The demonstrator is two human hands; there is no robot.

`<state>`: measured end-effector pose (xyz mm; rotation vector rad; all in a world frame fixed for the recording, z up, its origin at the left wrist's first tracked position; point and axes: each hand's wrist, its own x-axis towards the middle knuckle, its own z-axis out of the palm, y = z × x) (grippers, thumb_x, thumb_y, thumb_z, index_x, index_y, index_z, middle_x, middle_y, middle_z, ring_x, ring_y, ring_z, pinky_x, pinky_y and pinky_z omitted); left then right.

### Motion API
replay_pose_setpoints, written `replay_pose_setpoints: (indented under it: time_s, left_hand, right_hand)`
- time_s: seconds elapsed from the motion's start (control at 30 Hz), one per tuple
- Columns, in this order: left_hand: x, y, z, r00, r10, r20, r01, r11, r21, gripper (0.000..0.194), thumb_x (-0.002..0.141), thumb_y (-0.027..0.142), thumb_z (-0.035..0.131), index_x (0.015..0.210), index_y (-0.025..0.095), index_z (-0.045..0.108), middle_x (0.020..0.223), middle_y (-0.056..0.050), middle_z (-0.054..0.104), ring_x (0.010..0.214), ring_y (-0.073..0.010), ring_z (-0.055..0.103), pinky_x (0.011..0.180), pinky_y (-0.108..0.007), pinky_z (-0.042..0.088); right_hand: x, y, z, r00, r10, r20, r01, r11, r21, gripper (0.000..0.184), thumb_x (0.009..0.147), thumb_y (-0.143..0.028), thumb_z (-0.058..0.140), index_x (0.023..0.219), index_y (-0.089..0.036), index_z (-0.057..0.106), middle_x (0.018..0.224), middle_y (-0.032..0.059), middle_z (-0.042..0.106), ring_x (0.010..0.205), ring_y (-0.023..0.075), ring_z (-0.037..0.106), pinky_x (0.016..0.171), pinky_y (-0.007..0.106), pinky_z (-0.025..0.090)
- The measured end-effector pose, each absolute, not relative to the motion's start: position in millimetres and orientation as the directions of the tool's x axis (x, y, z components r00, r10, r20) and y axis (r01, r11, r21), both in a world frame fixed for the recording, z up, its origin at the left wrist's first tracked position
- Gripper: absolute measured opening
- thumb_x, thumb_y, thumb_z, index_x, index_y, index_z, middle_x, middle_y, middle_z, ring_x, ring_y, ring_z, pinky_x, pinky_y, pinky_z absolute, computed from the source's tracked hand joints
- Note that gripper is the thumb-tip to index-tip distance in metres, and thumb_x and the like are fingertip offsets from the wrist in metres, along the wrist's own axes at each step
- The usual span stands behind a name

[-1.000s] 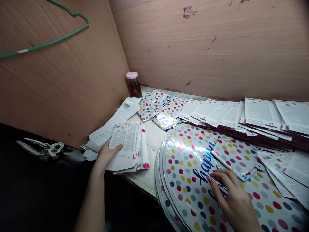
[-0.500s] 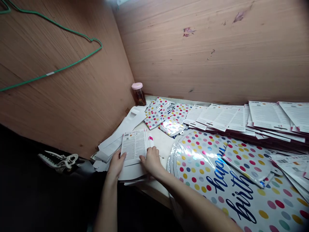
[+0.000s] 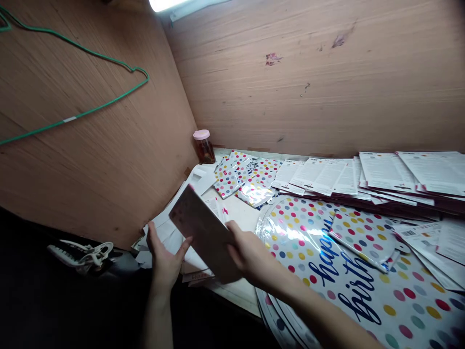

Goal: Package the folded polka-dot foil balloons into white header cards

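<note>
Head view: I am holding a flat rectangular card up off the surface with both hands, just above a pile of white card strips. My left hand is narrowly open around the card's lower edge, with the thumb on it. My right hand is gripping the opposite edge. The card is tilted, and its plain, dull brownish face is turned toward me, showing no print.

Progress appears partial: printed header cards are lying in overlapping rows along the back wall, while small polka-dot foil balloons are lying loose beside them. Large "happy birthday" foil balloons are occupying the front right of the surface, with further printed cards resting at their far edge. A pink-lidded jar is standing in the corner.
</note>
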<state>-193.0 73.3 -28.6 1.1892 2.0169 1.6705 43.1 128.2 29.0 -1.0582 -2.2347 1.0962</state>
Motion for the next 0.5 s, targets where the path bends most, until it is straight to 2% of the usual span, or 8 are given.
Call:
replay_pose_setpoints:
  time_s: [0.07,0.17,0.2,0.23,0.3,0.37,0.43,0.5]
  left_hand:
    - [-172.2,64.9,-7.3,-0.506,0.766,0.397,0.486,-0.126,0.865,0.115,0.058,0.029,0.089,0.151,0.027,0.022,0.155,-0.012,0.033,0.147,-0.0297,0.021,0.119,-0.044,0.021]
    - [-120.1,60.5,5.0,-0.080,0.948,0.307,0.324,-0.266,0.908,0.054,0.071,0.026,0.081,0.121,0.025,0.062,0.107,-0.006,0.071,0.117,-0.0266,0.061,0.105,-0.040,0.044]
    - [-98.5,62.0,2.0,0.071,0.962,0.262,0.259,-0.272,0.927,0.033,0.075,0.026,0.078,0.107,0.024,0.069,0.095,-0.005,0.073,0.105,-0.0250,0.066,0.102,-0.039,0.046]
    - [-76.2,64.6,-4.3,0.194,0.952,0.237,0.197,-0.274,0.941,0.025,0.074,0.027,0.079,0.097,0.022,0.073,0.092,-0.006,0.074,0.097,-0.0244,0.068,0.103,-0.040,0.045]
    - [-34.8,71.7,-23.8,0.273,0.953,0.133,0.088,-0.162,0.983,0.027,0.068,0.026,0.082,0.092,0.020,0.075,0.092,-0.007,0.075,0.092,-0.0243,0.069,0.105,-0.041,0.044]
    - [-3.9,78.6,-45.8,0.254,0.967,0.018,0.023,-0.025,0.999,0.014,0.072,0.029,0.078,0.081,0.018,0.075,0.083,-0.007,0.075,0.083,-0.0230,0.070,0.094,-0.037,0.051]
    - [13.6,83.5,-63.1,0.222,0.974,-0.045,-0.004,0.047,0.999,0.013,0.073,0.030,0.075,0.073,0.018,0.074,0.078,-0.007,0.074,0.077,-0.0229,0.069,0.082,-0.034,0.055]
    - [20.4,86.9,-72.1,0.190,0.977,-0.099,-0.018,0.104,0.994,0.014,0.069,0.030,0.077,0.073,0.017,0.072,0.078,-0.007,0.074,0.077,-0.0245,0.069,0.075,-0.033,0.056]
  right_hand:
    - [108.4,112.9,50.0,-0.713,0.671,0.205,0.455,0.665,-0.592,0.027,0.085,-0.005,0.045,0.103,-0.023,0.051,0.081,0.0015,0.066,0.066,0.0182,0.058,0.058,0.027,0.036]
    - [195.6,80.5,59.7,-0.731,0.541,0.415,0.500,0.839,-0.214,0.039,0.085,-0.002,0.038,0.115,-0.021,0.055,0.084,0.0046,0.070,0.065,0.0193,0.060,0.059,0.029,0.039]
    - [218.0,69.9,54.1,-0.715,0.531,0.455,0.529,0.836,-0.143,0.042,0.085,-0.002,0.038,0.119,-0.020,0.056,0.085,0.0053,0.071,0.066,0.0196,0.061,0.061,0.030,0.041]
    - [237.0,60.5,44.3,-0.687,0.549,0.475,0.570,0.813,-0.115,0.044,0.085,-0.002,0.038,0.121,-0.019,0.057,0.086,0.0057,0.072,0.066,0.0198,0.062,0.063,0.030,0.044]
    - [266.4,46.1,16.7,-0.563,0.680,0.469,0.684,0.702,-0.197,0.046,0.083,-0.002,0.040,0.119,-0.023,0.061,0.091,0.0053,0.073,0.075,0.0208,0.066,0.068,0.031,0.048]
    - [287.7,37.7,-12.9,-0.333,0.844,0.420,0.742,0.509,-0.436,0.044,0.080,-0.005,0.048,0.115,-0.027,0.064,0.099,0.0050,0.073,0.089,0.0232,0.068,0.078,0.033,0.051]
    - [301.9,33.9,-36.3,-0.079,0.952,0.296,0.624,0.279,-0.730,0.039,0.077,-0.012,0.060,0.112,-0.028,0.065,0.106,0.0058,0.072,0.100,0.0261,0.067,0.086,0.036,0.053]
    - [308.2,34.1,-50.7,0.088,0.987,0.133,0.366,0.092,-0.926,0.032,0.077,-0.022,0.068,0.108,-0.025,0.068,0.105,0.0079,0.072,0.099,0.0277,0.068,0.086,0.038,0.055]
